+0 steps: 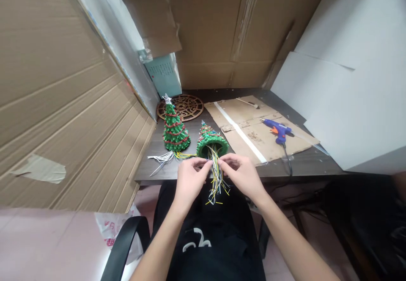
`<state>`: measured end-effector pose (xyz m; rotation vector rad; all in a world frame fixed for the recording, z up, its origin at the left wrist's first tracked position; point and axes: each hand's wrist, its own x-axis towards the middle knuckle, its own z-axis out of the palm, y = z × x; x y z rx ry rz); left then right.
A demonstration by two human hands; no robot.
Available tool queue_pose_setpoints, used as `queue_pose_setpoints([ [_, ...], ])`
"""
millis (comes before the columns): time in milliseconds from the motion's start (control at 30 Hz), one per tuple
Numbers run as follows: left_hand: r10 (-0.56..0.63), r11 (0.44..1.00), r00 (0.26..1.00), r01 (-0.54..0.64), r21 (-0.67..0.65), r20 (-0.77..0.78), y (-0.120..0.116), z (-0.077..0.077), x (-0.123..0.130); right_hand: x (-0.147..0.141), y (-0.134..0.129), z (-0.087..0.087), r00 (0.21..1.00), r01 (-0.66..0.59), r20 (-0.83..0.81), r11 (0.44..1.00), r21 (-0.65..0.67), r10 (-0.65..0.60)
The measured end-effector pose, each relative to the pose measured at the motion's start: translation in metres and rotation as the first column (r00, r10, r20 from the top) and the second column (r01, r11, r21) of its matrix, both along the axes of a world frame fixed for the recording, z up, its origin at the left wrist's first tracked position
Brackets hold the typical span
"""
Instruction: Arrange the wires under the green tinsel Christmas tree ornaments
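A small green Christmas tree with red garland [207, 135] lies on its side at the table's front edge, its hollow base facing me. Out of that base spills a bundle of thin white and yellow wires [217, 183], hanging over the edge. My left hand [194, 173] pinches at the wires from the left, thumb and fingertips together. From the right, my right hand [237, 171] closes its fingertips on the same bundle. Which strands each hand grips is too fine to tell. A second tree [174, 130], silver star on top, stands upright to the left, with wires fanning out beneath it.
A blue hot glue gun [277, 129] lies on a flat cardboard sheet [234, 122] at the right, beside a white strip [241, 133]. Behind the upright tree are a round openwork trivet [187, 106] and a pale green box [165, 75]. Cardboard panels [209, 23] wall the table.
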<state>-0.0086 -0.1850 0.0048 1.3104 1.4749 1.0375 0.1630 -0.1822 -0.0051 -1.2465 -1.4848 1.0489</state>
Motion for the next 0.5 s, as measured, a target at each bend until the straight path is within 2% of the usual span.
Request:
queue_pose_setpoints([
  [167,-0.007,1.000,0.999,0.009,-0.030,0.049,0.005,-0.004,-0.005,0.004,0.005,0.000,0.997,0.073,-0.021,0.997,0.013,-0.072],
  [267,-0.025,0.999,0.999,0.026,-0.023,0.034,0.003,-0.001,-0.009,0.008,0.008,0.002,0.995,0.072,-0.073,0.997,-0.013,-0.073],
  [333,0.007,1.000,1.000,-0.006,0.026,-0.012,-0.004,0.005,-0.010,0.010,0.008,0.004,0.983,0.027,-0.178,0.997,-0.077,-0.040],
  [433,0.136,0.975,0.981,-0.107,0.196,-0.140,-0.018,0.019,-0.006,0.011,0.003,0.006,0.933,-0.078,-0.358,0.984,-0.160,0.015],
  [500,0.114,0.979,0.984,-0.088,0.187,-0.135,-0.026,0.025,-0.001,0.010,-0.002,0.007,0.909,-0.134,-0.414,0.974,-0.181,0.049],
])
